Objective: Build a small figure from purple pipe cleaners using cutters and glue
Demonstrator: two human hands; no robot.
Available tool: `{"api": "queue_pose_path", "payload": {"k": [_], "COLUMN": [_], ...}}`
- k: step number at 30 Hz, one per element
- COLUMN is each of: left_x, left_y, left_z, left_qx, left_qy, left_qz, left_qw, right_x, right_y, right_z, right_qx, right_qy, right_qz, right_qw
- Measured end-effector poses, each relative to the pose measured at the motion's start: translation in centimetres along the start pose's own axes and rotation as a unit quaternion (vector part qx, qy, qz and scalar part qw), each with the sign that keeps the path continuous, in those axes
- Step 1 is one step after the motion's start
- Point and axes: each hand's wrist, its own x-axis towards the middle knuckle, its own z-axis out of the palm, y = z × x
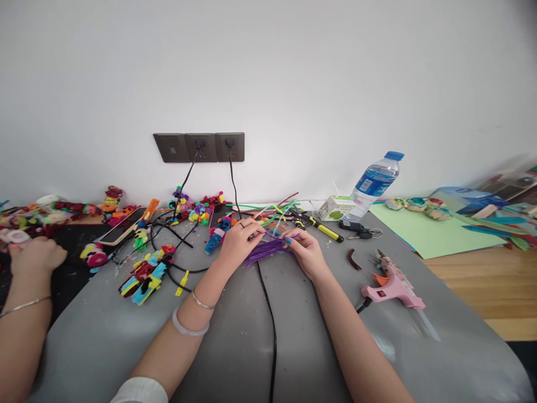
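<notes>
My left hand (pixel 242 239) and my right hand (pixel 305 251) face each other over the middle of the grey mat. Between them runs a purple pipe cleaner (pixel 274 236), with the fingers of each hand closed on it. Just below lies a bundle of purple pipe cleaners (pixel 264 253) on the mat. A blue pipe-cleaner figure (pixel 218 235) is close to the left of my left hand. Behind my hands lie loose pipe cleaners in green, white and red, and pliers with yellow-and-black handles (pixel 326 228).
A pink glue gun (pixel 394 285), car keys (pixel 359 229), a drink carton (pixel 335 208) and a water bottle (pixel 375 184) stand or lie on the right. Pipe-cleaner figures (pixel 146 274), a phone (pixel 123 225) and black cables lie left. Another person's hand (pixel 36 257) is at far left.
</notes>
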Motion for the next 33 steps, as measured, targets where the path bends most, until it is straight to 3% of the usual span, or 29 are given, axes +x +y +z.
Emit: {"api": "queue_pose_path", "payload": {"k": [33], "left_x": [0.01], "left_y": [0.01], "left_z": [-0.1], "left_qx": [-0.004], "left_qy": [-0.001], "left_qz": [-0.003], "left_qw": [1.0], "right_x": [-0.04], "right_y": [-0.2], "right_z": [0.05], "right_qx": [0.003], "right_qy": [-0.006], "right_qz": [-0.001], "right_qw": [1.0]}}
